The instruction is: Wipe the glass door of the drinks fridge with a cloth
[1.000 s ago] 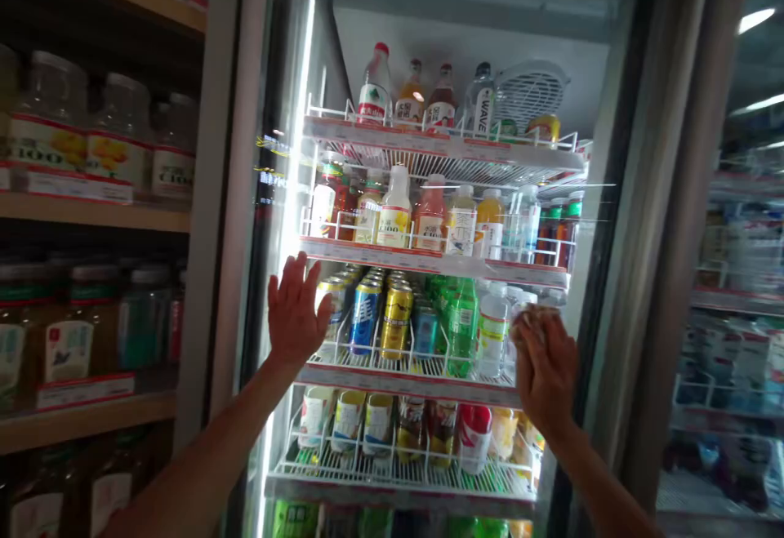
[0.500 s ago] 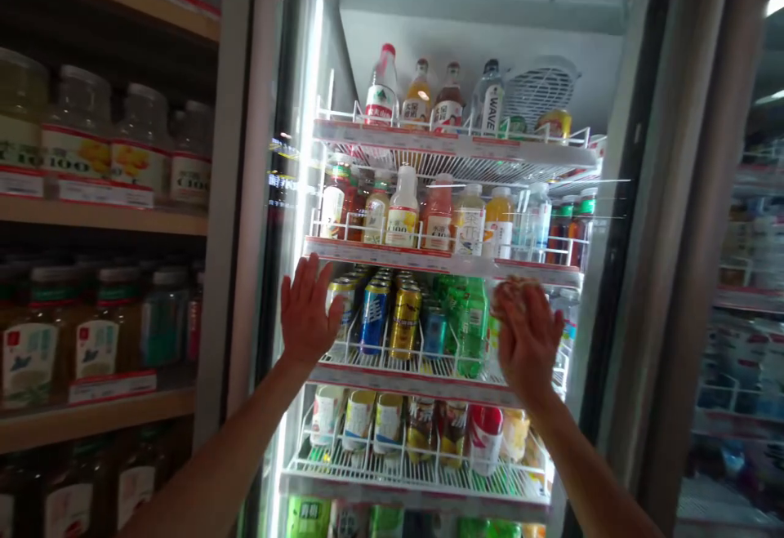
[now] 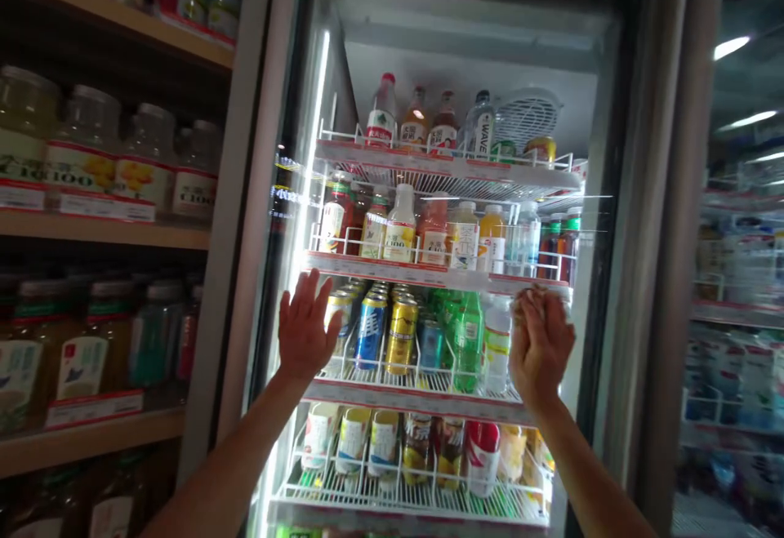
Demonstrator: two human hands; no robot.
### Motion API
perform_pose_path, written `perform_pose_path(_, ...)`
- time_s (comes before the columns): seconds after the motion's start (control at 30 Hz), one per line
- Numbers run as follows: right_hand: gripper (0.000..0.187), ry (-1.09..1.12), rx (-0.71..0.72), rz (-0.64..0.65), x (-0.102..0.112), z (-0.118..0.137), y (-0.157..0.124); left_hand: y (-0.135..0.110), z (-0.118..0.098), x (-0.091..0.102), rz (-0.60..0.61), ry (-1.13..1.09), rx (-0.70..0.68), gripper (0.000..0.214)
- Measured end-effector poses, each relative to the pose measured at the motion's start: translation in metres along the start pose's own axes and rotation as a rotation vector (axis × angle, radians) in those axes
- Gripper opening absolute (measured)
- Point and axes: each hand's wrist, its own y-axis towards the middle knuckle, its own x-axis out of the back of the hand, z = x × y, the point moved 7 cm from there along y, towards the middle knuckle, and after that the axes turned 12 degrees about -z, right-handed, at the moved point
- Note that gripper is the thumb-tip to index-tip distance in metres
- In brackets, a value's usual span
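Observation:
My left hand (image 3: 305, 330) lies flat on the glass door of a lit drinks fridge, fingers stretched out and thumb apart, holding nothing. It is at the left side of the pane, in front of the cans on the third shelf. At the right side of the glass, my right hand (image 3: 541, 346) has its fingers bent over a crumpled cloth (image 3: 525, 300). Only a brownish edge of the cloth shows past the fingers. Behind the glass stand a blue can (image 3: 371, 330), a gold can (image 3: 401, 334) and a green bottle (image 3: 469, 342).
The fridge's wire shelves (image 3: 429, 271) hold rows of bottles and cans. At left, a wooden shelf (image 3: 98, 228) carries several drink bottles (image 3: 79, 142). The metal door frame (image 3: 658, 236) runs down the right side, with another glass-fronted fridge (image 3: 735, 309) beyond.
My right hand and the cloth have shifted right and slightly down across the glass. My left hand keeps nearly the same place. The view has tilted a little, so the shelves sit lower.

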Motion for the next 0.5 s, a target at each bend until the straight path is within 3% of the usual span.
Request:
perform_pose_path(0.17,0.04,0.077,0.133,0.107,-0.006,0.02,-0.009,-0.001,0.0,0.0,-0.004,0.009,0.002,0.062)
perform_pose_path(0.33,0.043,0.012,-0.02,-0.037,-0.003,-0.001,0.001,-0.001,0.0,-0.001,-0.011,0.02,0.003,0.062)
perform_pose_path(0.4,0.045,0.054,-0.016,-0.047,-0.006,0.014,-0.002,-0.001,0.0,0.0,-0.015,0.015,0.003,0.061)
perform_pose_path(0.5,0.045,0.165,0.109,0.061,-0.013,0.051,-0.01,-0.002,0.001,-0.001,-0.002,0.007,0.015,0.062)
